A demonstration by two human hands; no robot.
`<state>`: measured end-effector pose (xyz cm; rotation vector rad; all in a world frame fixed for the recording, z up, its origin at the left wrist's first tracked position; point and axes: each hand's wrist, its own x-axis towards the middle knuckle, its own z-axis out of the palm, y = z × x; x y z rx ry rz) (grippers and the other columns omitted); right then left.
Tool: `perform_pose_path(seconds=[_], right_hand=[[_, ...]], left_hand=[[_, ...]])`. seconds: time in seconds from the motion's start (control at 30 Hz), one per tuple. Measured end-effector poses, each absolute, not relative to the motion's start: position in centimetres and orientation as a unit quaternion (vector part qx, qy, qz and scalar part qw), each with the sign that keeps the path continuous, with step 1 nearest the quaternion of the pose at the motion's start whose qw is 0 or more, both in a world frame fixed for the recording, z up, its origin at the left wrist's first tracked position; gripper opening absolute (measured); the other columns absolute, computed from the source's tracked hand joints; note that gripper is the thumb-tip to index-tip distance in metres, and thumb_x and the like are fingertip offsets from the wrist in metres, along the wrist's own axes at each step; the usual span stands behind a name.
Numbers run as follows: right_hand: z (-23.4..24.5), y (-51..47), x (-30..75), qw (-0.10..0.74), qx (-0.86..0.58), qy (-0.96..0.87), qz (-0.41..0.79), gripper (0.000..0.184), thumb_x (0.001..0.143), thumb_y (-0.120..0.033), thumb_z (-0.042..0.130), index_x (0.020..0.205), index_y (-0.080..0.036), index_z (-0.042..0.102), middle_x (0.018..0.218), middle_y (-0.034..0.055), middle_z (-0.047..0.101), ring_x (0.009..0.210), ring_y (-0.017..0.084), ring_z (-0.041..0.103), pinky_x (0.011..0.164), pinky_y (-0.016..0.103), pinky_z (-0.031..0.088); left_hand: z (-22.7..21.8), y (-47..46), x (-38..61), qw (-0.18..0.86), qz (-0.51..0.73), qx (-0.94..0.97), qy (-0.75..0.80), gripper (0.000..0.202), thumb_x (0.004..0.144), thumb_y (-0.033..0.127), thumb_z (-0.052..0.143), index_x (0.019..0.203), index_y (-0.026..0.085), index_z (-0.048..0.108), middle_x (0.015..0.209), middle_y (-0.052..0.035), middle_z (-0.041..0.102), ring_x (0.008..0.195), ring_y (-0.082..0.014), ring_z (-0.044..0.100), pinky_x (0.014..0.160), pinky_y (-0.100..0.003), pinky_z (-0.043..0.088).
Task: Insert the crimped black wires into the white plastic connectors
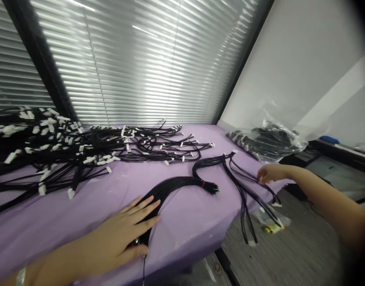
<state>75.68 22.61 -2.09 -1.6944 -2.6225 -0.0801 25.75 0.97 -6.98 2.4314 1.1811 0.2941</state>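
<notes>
My left hand [123, 232] lies with spread fingers over a thick bundle of black wires [173, 184]. A red tie binds that bundle near its far end, where short bare tips stick out. At the table's right side, my right hand [270, 174] has its fingers closed around a few thin black cables [243, 171]. These belong to a looser harness [212, 161] with white connectors, and several of its branches hang over the table edge. The fingertips of my right hand are partly hidden.
A big pile of black cables with white connectors [48, 135] covers the left and back of the purple-covered table [188, 222]. Clear plastic bags of black parts [266, 141] stand at the back right. A yellow-green item [273, 228] lies on the floor.
</notes>
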Motion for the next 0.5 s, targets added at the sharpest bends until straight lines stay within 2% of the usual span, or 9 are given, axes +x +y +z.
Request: perform_pose_path(seconds=[0.07, 0.13, 0.2, 0.23, 0.3, 0.33, 0.4, 0.5], right_hand=[[-2.1, 22.7, 74.6, -0.061, -0.541, -0.839, -0.018, 0.026, 0.087, -0.035, 0.056, 0.07, -0.016, 0.061, 0.061, -0.0022, 0.06, 0.048, 0.004, 0.05, 0.048, 0.017, 0.044], [-1.5, 22.8, 72.0, -0.068, -0.531, -0.844, -0.038, 0.021, 0.082, -0.033, 0.061, 0.073, -0.014, 0.064, 0.066, 0.0038, 0.064, 0.053, 0.009, 0.055, 0.053, 0.023, 0.046], [-1.2, 22.6, 68.2, -0.029, -0.503, -0.86, -0.074, 0.025, 0.083, -0.033, 0.058, 0.09, -0.011, 0.068, 0.089, 0.0182, 0.068, 0.075, 0.021, 0.063, 0.068, 0.034, 0.049], [-1.2, 22.5, 66.0, -0.002, -0.479, -0.873, -0.089, 0.034, 0.088, -0.035, 0.05, 0.106, -0.011, 0.065, 0.108, 0.0208, 0.064, 0.095, 0.025, 0.061, 0.082, 0.038, 0.047], [-1.7, 22.7, 61.8, 0.024, -0.417, -0.904, -0.096, 0.043, 0.091, -0.038, 0.043, 0.126, -0.017, 0.053, 0.133, 0.0153, 0.05, 0.12, 0.025, 0.047, 0.1, 0.038, 0.036], [-2.2, 23.1, 60.1, 0.02, -0.385, -0.918, -0.092, 0.043, 0.09, -0.039, 0.045, 0.129, -0.023, 0.051, 0.139, 0.0103, 0.044, 0.126, 0.023, 0.042, 0.104, 0.036, 0.032], [-3.2, 24.3, 57.8, -0.006, -0.346, -0.935, -0.081, 0.04, 0.086, -0.042, 0.051, 0.123, -0.027, 0.056, 0.138, 0.0062, 0.047, 0.127, 0.022, 0.041, 0.105, 0.035, 0.029], [-4.5, 26.8, 57.9, -0.051, -0.366, -0.927, -0.071, 0.03, 0.087, -0.04, 0.048, 0.096, -0.02, 0.068, 0.103, 0.0109, 0.068, 0.098, 0.023, 0.061, 0.091, 0.038, 0.039]], left_hand=[[-6.7, 1.1, 25.9, 0.211, 0.088, 0.874, 0.428, 0.052, 0.086, 0.044, 0.052, 0.136, 0.03, 0.045, 0.145, -0.0075, 0.036, 0.132, -0.0348, 0.035, 0.107, -0.055, 0.027], [-6.4, 1.2, 26.1, 0.212, 0.068, 0.873, 0.434, 0.054, 0.085, 0.045, 0.053, 0.136, 0.028, 0.045, 0.145, -0.0083, 0.035, 0.132, -0.0357, 0.034, 0.106, -0.056, 0.028], [-6.2, 1.2, 26.1, 0.214, 0.063, 0.872, 0.436, 0.054, 0.085, 0.045, 0.054, 0.136, 0.029, 0.046, 0.145, -0.0079, 0.035, 0.133, -0.0356, 0.034, 0.106, -0.056, 0.028], [-6.0, 1.2, 26.2, 0.215, 0.067, 0.871, 0.436, 0.053, 0.085, 0.045, 0.054, 0.135, 0.029, 0.046, 0.145, -0.0072, 0.036, 0.133, -0.0352, 0.034, 0.107, -0.055, 0.028], [-5.8, 1.1, 26.2, 0.218, 0.066, 0.869, 0.44, 0.053, 0.085, 0.046, 0.054, 0.135, 0.03, 0.046, 0.145, -0.0065, 0.036, 0.133, -0.0352, 0.033, 0.107, -0.056, 0.027], [-5.7, 1.1, 26.3, 0.22, 0.055, 0.868, 0.443, 0.054, 0.085, 0.046, 0.053, 0.136, 0.03, 0.045, 0.146, -0.0067, 0.034, 0.133, -0.0355, 0.033, 0.107, -0.056, 0.027], [-5.3, 1.1, 26.4, 0.224, 0.024, 0.867, 0.445, 0.056, 0.086, 0.048, 0.05, 0.138, 0.028, 0.043, 0.147, -0.008, 0.031, 0.134, -0.0363, 0.03, 0.107, -0.057, 0.026], [-5.0, 0.9, 26.3, 0.224, 0.015, 0.869, 0.441, 0.056, 0.087, 0.044, 0.051, 0.139, 0.028, 0.039, 0.148, -0.0068, 0.029, 0.135, -0.0339, 0.029, 0.108, -0.056, 0.025]])
